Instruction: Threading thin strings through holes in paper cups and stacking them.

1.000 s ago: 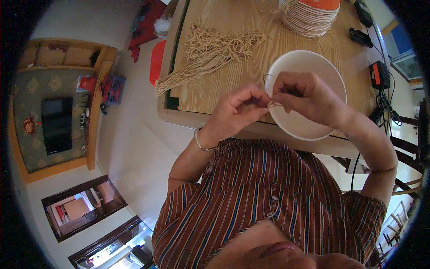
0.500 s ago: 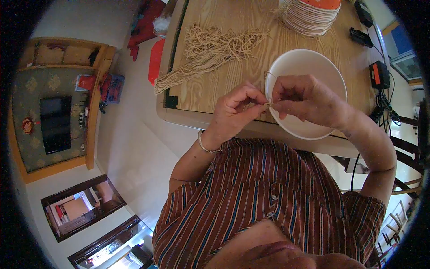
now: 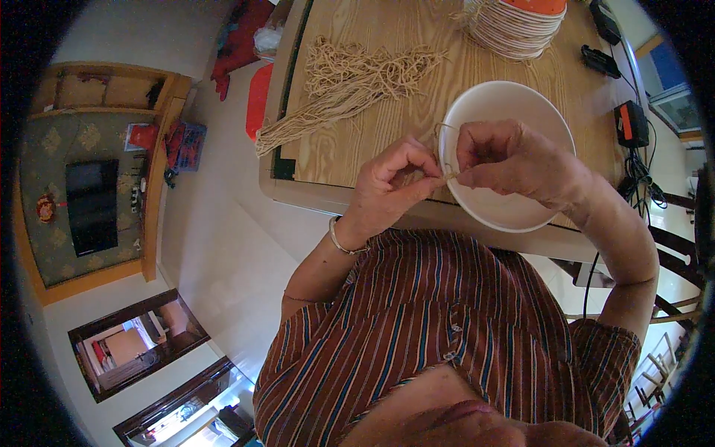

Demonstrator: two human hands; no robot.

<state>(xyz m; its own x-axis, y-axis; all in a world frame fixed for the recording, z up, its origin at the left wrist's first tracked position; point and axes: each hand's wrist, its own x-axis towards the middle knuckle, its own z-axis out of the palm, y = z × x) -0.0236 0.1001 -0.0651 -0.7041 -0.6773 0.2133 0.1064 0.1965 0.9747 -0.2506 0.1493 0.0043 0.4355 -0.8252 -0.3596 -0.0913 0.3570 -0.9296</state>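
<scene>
Two tight pinches on cord [image 3: 449,176], left grip [image 3: 391,185] and right grip [image 3: 514,167], by left edge of bowl [image 3: 551,123]; bare surface [image 3: 406,115] between bowl and strands [image 3: 357,80].

Dark screen [image 3: 92,207] on a patterned wall [image 3: 51,141], black and orange box [image 3: 631,124] beside black cables [image 3: 637,185] (a loose tangle).

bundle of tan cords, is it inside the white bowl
No, the bundle of tan cords lies on the wooden table, left of the white bowl.
</scene>
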